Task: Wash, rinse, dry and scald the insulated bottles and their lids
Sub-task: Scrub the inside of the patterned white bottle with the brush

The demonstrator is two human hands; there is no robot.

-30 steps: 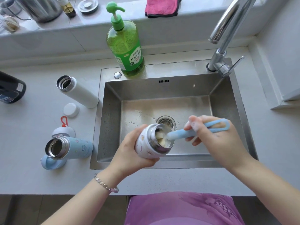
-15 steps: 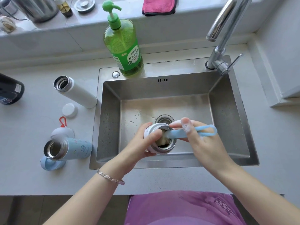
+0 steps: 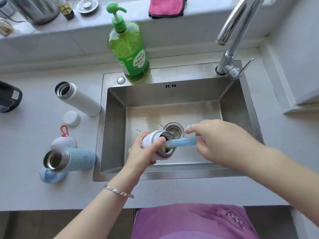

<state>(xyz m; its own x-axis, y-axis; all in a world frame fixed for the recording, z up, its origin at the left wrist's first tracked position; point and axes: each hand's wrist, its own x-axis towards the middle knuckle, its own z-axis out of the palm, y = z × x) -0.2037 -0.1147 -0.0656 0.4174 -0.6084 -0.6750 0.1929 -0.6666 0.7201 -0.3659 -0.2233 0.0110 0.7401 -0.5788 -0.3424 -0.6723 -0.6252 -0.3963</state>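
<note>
Grey countertop (image 3: 172, 192) surrounds a steel sink (image 3: 241, 104). Left of the grip, two open bottles lie on the counter. Left hand (image 3: 145, 152) is clamped around a white bottle (image 3: 155, 137) over the basin. Right hand (image 3: 215, 144), motion-blurred, pinches a blue brush handle (image 3: 181, 141); the brush head is hidden inside the bottle.

- The pale grey counter (image 3: 34, 192) surrounds a steel sink (image 3: 114, 135).
- Left of the sink: a white bottle (image 3: 77, 99), a white lid (image 3: 71, 118), a blue bottle (image 3: 69, 160), both bottles uncapped.
- A blue lid (image 3: 50, 177) sits under the blue bottle's mouth.
- Far side: a green soap bottle (image 3: 128, 54).
</note>
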